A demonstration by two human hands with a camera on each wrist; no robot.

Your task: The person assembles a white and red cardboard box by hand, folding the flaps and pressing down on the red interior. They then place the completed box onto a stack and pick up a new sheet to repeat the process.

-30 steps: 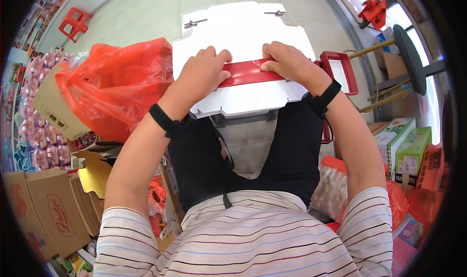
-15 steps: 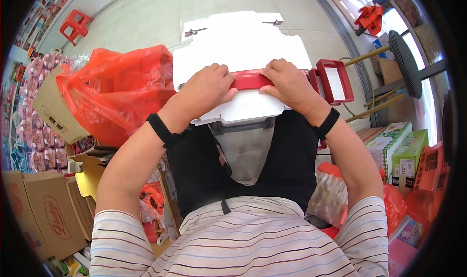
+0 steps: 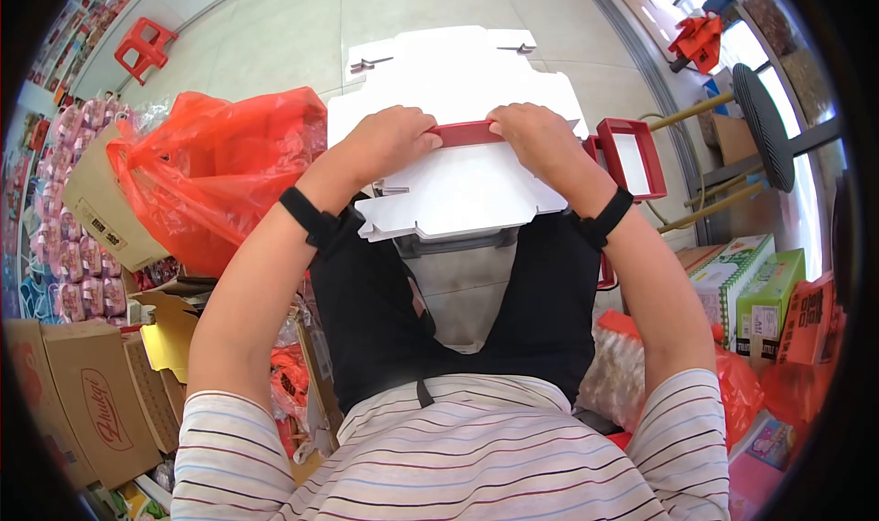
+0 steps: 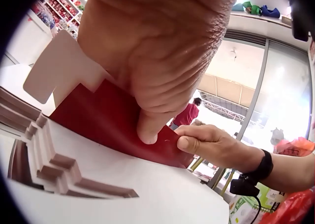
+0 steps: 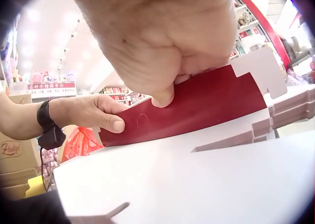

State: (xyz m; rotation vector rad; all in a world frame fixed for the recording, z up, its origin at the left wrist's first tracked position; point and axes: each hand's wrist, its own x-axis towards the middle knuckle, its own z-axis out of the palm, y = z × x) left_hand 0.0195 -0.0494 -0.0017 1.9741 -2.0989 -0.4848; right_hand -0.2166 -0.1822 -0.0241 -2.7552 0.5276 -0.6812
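A flat cardboard box blank, white inside with a red strip (image 3: 464,135), lies across the person's lap area on a white stack (image 3: 467,77). My left hand (image 3: 389,141) pinches the strip's left part between thumb and fingers. On its right part, my right hand (image 3: 540,136) grips the same edge. Both wrist views show the red panel (image 4: 103,118) raised at an angle from the white sheet, with each thumb (image 5: 163,97) pressed on its red face. Slotted white flaps (image 5: 263,69) stick out at the panel's end. The fingers behind the panel are largely hidden.
Red trays with white insides (image 3: 654,159) stand just right of the stack. A big red plastic bag (image 3: 229,164) bulges at the left, above cardboard boxes (image 3: 101,402). A round-seated stool (image 3: 765,127) and green boxes (image 3: 774,297) are at the right.
The red strip has gone from lying flat to standing up along its crease. Both hands have stayed on it, their grip shifting toward its upper edge.
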